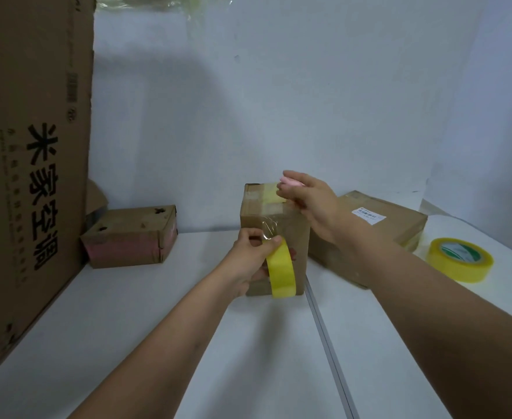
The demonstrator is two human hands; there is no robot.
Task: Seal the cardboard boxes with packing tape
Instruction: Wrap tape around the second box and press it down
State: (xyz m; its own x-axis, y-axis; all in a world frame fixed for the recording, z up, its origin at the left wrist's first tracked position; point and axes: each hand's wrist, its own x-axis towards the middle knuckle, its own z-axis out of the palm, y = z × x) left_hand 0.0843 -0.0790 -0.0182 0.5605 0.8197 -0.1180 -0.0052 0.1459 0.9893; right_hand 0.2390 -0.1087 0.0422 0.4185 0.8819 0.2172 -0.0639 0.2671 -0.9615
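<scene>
A small upright brown cardboard box (274,237) stands on the white tabletop (248,343), near its far edge by the wall, and the taping of it is under way: a strip of clear yellowish packing tape (271,229) runs down from the box's top over its near face to the yellow tape roll (281,269). The left hand (253,261) grips that roll, fingers curled round it and thumb on its rim, holding it against the lower front of the box. The right hand (307,202) is at the top edge, its fingers closed round a small pink object (291,180), probably a cutter, though it is too blurred to be sure. The strip looks laid, so the next move likely calls for keeping the tape taut with the roll while severing it close to the roll, then smoothing the free end down. A flatter brown cardboard box with a white label (379,228) waits just behind on the right, a second yellow tape roll (460,260) beside it.
</scene>
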